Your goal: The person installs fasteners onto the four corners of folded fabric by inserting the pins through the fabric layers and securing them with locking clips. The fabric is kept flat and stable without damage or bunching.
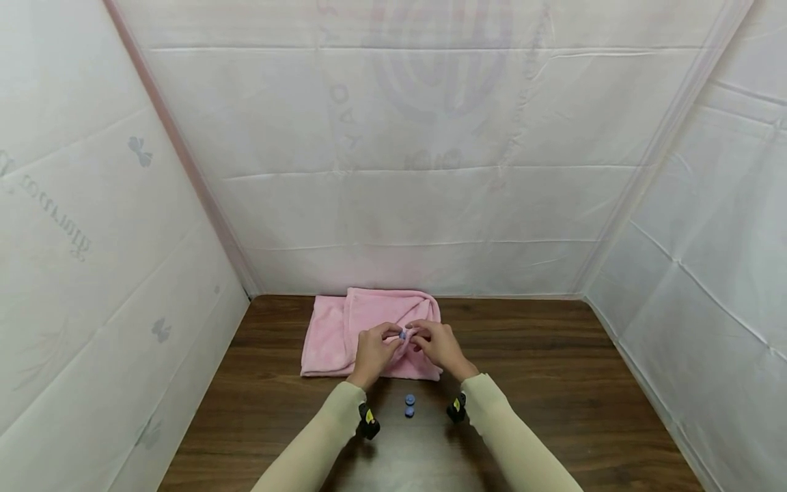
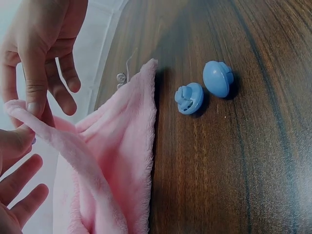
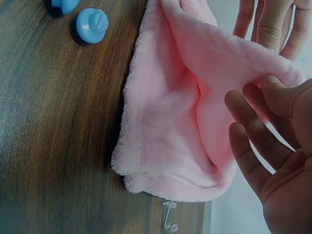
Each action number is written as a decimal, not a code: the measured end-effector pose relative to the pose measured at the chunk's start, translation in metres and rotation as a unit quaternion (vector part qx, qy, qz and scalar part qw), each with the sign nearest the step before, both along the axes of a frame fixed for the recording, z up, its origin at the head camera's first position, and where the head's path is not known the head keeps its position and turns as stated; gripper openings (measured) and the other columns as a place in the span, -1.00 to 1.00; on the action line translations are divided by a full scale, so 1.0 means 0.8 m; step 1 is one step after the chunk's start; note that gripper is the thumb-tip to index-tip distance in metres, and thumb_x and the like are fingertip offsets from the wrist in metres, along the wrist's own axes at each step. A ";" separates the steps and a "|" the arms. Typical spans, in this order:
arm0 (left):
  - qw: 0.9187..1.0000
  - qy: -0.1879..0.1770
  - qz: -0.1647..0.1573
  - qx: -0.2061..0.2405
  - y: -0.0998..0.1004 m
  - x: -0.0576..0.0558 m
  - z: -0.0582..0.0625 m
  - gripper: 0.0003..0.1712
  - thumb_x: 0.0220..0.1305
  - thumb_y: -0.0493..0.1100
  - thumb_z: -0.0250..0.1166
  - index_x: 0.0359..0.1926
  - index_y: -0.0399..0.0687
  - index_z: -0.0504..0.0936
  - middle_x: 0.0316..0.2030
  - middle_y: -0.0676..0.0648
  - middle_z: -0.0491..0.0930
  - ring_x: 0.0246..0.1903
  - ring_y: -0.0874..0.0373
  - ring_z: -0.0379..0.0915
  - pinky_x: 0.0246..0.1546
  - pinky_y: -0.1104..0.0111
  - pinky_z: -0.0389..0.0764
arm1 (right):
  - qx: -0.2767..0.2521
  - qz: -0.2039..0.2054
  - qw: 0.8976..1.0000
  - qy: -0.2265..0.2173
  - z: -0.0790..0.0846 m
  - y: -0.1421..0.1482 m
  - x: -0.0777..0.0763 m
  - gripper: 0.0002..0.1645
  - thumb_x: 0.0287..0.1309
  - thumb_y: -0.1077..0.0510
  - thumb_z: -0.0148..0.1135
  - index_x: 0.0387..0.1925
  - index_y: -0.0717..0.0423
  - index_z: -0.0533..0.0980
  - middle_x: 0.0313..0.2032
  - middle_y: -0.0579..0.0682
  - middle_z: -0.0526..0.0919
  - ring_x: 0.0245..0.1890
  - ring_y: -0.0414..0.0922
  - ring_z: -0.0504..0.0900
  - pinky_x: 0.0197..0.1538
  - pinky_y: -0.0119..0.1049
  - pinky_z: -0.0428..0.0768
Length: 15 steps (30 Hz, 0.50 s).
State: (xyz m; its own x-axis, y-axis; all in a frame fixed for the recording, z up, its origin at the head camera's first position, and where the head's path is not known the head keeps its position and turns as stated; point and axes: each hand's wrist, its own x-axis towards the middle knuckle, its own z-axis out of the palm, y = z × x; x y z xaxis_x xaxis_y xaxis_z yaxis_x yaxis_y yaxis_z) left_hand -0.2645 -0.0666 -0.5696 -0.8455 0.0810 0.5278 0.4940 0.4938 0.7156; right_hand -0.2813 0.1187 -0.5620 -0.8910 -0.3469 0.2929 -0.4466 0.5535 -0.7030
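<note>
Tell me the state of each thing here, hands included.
Pink fluffy cloth: folded, one edge lifted
Round blue plastic piece nearer the cloth: loose on the brown wooden table
Other round blue plastic piece: loose beside it
Third blue piece: held at the cloth, mostly hidden
Left hand: apparently pinching this third piece
Right hand: pinching the cloth's lifted edge

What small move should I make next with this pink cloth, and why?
Probably press the held blue piece onto the pink cloth: your left hand has it beside the raised edge, which your right hand pinches.
</note>
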 end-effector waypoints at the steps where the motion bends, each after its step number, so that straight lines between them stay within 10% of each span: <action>1: 1.000 0.000 0.000 -0.002 0.000 0.000 0.000 -0.84 0.12 -0.43 0.52 -0.25 -0.23 0.78 -0.31 -0.15 0.80 -0.22 -0.03 0.77 -0.21 0.10 0.75 | 0.000 0.000 1.000 0.000 -0.001 0.000 0.000 -0.74 0.29 0.34 0.35 -0.02 0.08 0.70 -0.37 -0.05 0.80 -0.46 -0.26 0.73 -0.50 -0.42 0.59; 8: 0.999 0.001 -0.043 -0.011 -0.006 0.005 0.000 -0.80 0.29 -0.40 0.39 -0.06 -0.29 0.72 -0.14 -0.20 0.77 -0.24 -0.06 0.77 -0.21 0.11 0.76 | -0.009 0.002 1.000 0.012 -0.003 0.001 -0.002 -0.86 0.31 0.28 0.36 -0.14 0.04 0.71 -0.33 -0.03 0.80 -0.44 -0.15 0.77 -0.45 -0.42 0.62; 15: 0.988 0.052 -0.074 -0.125 -0.018 0.024 -0.006 -0.75 0.40 -0.28 0.33 0.07 -0.14 0.68 0.02 -0.11 0.66 -0.19 0.07 0.68 -0.18 0.16 0.71 | -0.020 0.003 1.000 0.006 -0.002 0.002 -0.004 -0.86 0.31 0.29 0.35 -0.14 0.03 0.70 -0.30 -0.01 0.80 -0.43 -0.08 0.78 -0.43 -0.41 0.64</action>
